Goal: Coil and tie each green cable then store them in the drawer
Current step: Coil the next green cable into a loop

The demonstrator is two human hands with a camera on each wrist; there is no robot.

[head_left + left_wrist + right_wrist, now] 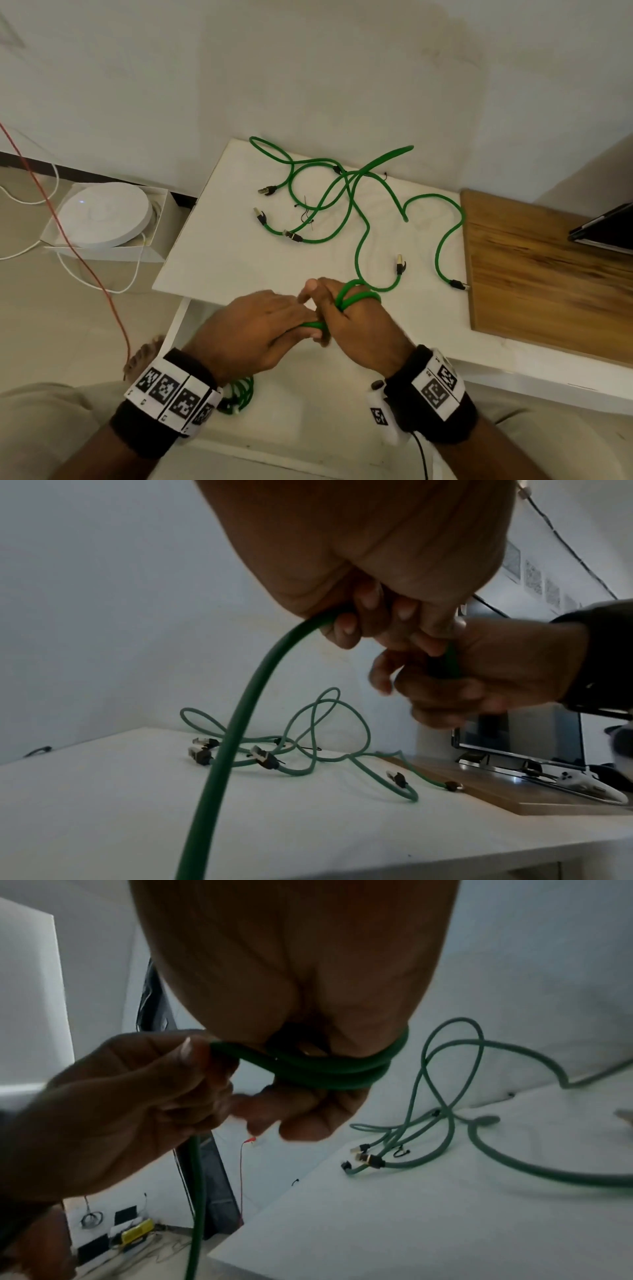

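Over white table (pixel 212 260), left hand (pixel 260 329) pinches green cable (pixel 359 298) wrapped crosswise round right hand (pixel 359 325), both grips closed.

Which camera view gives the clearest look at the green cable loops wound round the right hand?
The right wrist view: the green cable loops fill the centre, two turns wrapped across the right hand. The head view shows them smaller, from above. The left wrist view shows only a sliver between fingers, with the left hand feeding cable.

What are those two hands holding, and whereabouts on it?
One green cable: its coiled end is looped around the right hand, and the left hand pinches the strand just beside those loops.
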